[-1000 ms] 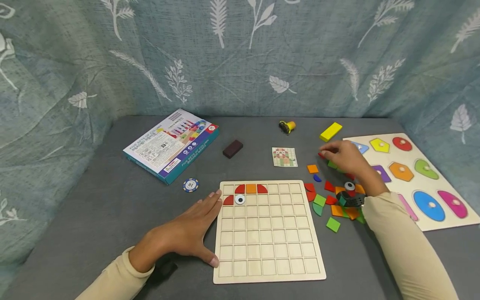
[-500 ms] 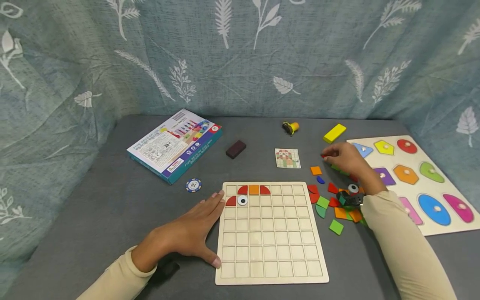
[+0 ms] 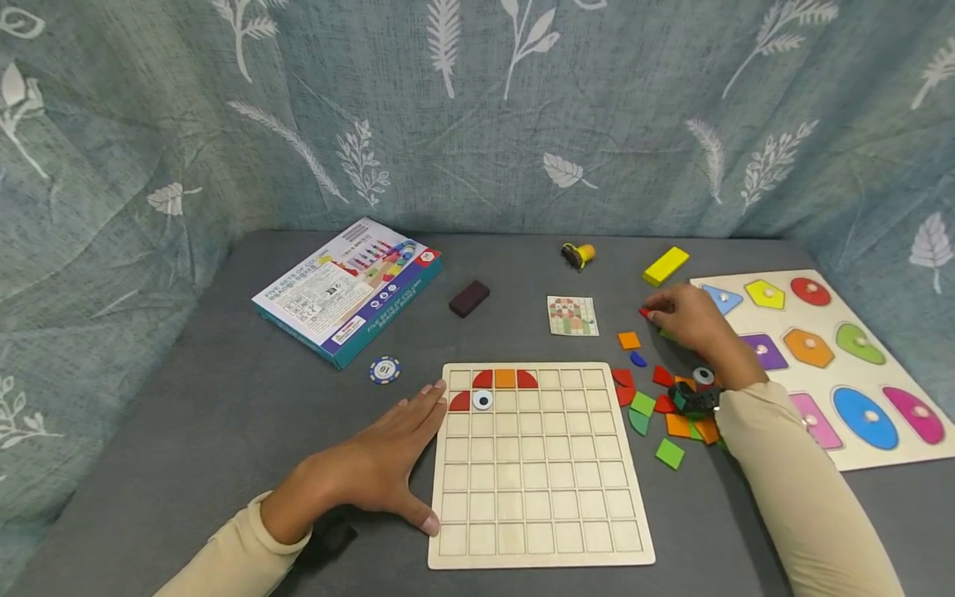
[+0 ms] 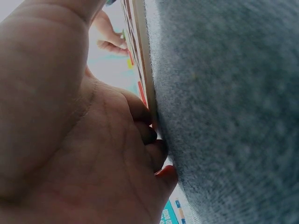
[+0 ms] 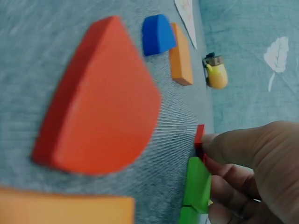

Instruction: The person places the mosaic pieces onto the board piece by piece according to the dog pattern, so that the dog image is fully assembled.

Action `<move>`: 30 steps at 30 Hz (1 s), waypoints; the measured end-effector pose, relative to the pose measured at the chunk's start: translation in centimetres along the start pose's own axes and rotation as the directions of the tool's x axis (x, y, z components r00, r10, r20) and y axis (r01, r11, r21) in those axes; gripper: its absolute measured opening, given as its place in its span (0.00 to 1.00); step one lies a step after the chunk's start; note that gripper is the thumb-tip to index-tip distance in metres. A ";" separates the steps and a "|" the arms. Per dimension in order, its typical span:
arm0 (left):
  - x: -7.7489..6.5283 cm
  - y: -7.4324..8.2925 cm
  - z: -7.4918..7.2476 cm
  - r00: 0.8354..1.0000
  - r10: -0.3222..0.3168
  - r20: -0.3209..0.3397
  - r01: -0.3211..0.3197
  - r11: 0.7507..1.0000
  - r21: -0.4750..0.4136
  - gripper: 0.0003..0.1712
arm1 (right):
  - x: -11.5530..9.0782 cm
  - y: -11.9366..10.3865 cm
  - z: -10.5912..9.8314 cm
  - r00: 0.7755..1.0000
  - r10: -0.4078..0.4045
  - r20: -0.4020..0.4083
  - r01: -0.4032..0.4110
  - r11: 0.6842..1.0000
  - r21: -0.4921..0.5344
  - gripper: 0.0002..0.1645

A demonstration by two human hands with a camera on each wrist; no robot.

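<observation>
A square wooden grid board [image 3: 522, 464] lies in front of me. My left hand [image 3: 373, 460] rests along its left edge, thumb and fingers spread, fingertips right at the rim. Near the board's top left corner sit red quarter-round tiles [image 3: 460, 401], an orange square tile [image 3: 505, 378] and a white eye disc [image 3: 482, 400]. My right hand [image 3: 690, 319] is beyond the board's upper right corner. Its thumb and fingers pinch a small red tile [image 5: 199, 135] low at the tabletop, part of it hidden by the thumb. Green tiles [image 5: 197, 184] lie right beside those fingers.
Loose tiles, such as a green square [image 3: 670, 453], are scattered right of the board. A shape puzzle [image 3: 791, 398] lies far right. Behind are a picture card [image 3: 573, 316], yellow block [image 3: 666, 266], bee-like toy [image 3: 578, 254], dark block [image 3: 469, 298], box [image 3: 346, 290] and poker chip [image 3: 385, 369].
The right hand's fingers have drawn in around the small red tile, which has shifted very slightly. The left hand has stayed at the board's edge. The head view has shifted a little.
</observation>
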State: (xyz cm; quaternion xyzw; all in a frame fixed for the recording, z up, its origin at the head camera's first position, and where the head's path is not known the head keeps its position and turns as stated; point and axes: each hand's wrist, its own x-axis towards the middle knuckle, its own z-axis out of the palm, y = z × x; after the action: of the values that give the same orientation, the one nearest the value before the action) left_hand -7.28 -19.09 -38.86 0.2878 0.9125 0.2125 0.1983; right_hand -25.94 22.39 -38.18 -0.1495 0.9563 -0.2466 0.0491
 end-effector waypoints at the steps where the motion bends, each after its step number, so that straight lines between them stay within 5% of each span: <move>1: 0.0 0.0 0.0 1.000 0.003 -0.004 -0.003 1.000 0.006 0.79 | 0.0 0.0 0.0 1.000 -0.007 0.005 0.007 1.000 -0.003 0.14; 30: 0.1 -0.2 0.1 1.000 -0.002 -0.004 0.002 1.000 0.009 0.80 | -0.4 -1.5 0.8 0.990 -0.084 -0.114 0.083 0.996 -0.012 0.11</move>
State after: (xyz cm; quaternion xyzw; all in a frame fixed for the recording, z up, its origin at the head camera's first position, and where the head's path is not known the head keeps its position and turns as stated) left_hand -7.39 -19.20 -39.04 0.2872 0.9142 0.2088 0.1953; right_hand -25.07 20.93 -38.17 -0.1750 0.9513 -0.2532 -0.0167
